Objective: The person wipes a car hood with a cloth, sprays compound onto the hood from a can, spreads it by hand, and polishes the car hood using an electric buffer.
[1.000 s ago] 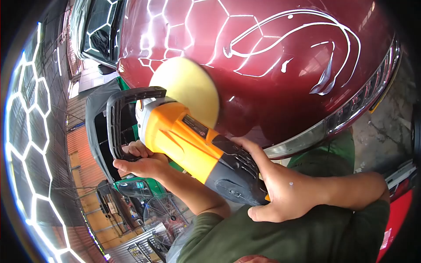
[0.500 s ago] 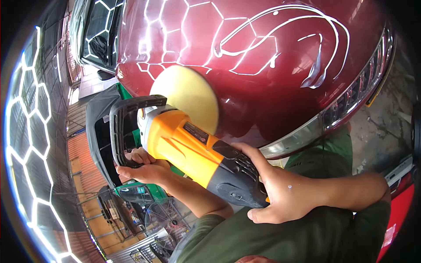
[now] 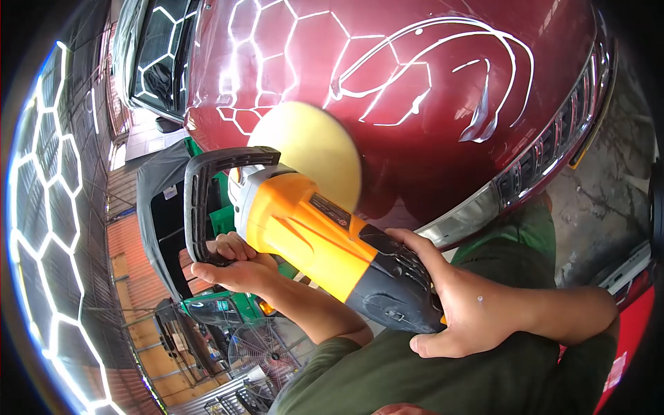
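Observation:
A yellow and black polisher [image 3: 311, 232] lies slantwise across the view, its round yellow foam pad [image 3: 315, 149] against the dark red hood [image 3: 422, 159]. My left hand [image 3: 238, 263] is closed around the lower end of the black D-shaped handle [image 3: 194, 207] near the tool's head. At the rear, my right hand [image 3: 470, 311] wraps over the black motor end, thumb below and fingers partly hidden behind the casing. Bright hexagon light reflections and curved white streaks show on the glossy paint.
The headlight [image 3: 463, 214] and grille [image 3: 546, 138] border the hood on the right. A green vehicle with a dark cover [image 3: 162, 183] stands at the left, with a floor fan [image 3: 266, 349] below it. Hexagonal ceiling lights [image 3: 45, 176] fill the far left.
The polisher and both my hands have shifted slightly to the right, the pad moving across the hood. Both hands keep their hold. The view of the car has shifted a little left.

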`<state>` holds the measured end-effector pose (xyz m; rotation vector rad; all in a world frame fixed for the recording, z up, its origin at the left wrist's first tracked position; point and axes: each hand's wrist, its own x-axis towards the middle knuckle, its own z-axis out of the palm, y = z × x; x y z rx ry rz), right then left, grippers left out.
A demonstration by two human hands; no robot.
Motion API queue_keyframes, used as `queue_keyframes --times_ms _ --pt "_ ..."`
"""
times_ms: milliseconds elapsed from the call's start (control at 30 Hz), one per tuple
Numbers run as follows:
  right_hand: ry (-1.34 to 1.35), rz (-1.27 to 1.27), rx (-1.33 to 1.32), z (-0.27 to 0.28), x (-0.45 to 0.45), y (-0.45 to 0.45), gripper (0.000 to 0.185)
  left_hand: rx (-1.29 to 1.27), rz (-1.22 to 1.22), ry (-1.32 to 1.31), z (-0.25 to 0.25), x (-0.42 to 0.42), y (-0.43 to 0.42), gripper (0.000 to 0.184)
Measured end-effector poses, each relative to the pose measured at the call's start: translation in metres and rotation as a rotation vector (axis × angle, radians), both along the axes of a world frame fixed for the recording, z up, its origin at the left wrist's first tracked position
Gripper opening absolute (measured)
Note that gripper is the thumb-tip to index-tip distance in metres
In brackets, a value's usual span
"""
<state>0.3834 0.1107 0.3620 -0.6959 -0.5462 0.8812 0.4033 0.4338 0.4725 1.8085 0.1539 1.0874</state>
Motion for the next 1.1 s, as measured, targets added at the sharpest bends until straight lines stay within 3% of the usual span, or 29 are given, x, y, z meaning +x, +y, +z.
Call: queue_keyframes --times_ms 233,367,533,700,967,1100 --pt "0.000 -0.058 0.016 0.010 0.016 0.046 0.116 0.044 0.022 0.014 0.016 0.030 0.037 0.069" --pt "0.078 0.074 -0.023 0.030 0.039 0.085 0.114 -0.028 0.103 0.028 0.031 0.052 0.080 0.068" --pt "-0.001 -0.154 0.000 0.040 0.063 0.156 0.110 -0.039 0.187 0.031 0.048 0.080 0.133 0.068" --pt "-0.035 -0.029 -0.098 0.054 0.101 0.196 0.109 -0.008 0.199 0.054 0.059 0.098 0.179 0.069" --pt "-0.134 -0.308 -0.164 0.044 0.079 0.228 0.114 0.008 0.159 0.050 0.058 0.101 0.189 0.071" --pt "-0.021 -0.077 -0.078 0.039 0.067 0.183 0.113 -0.108 0.120 0.055 0.048 0.080 0.165 0.072"
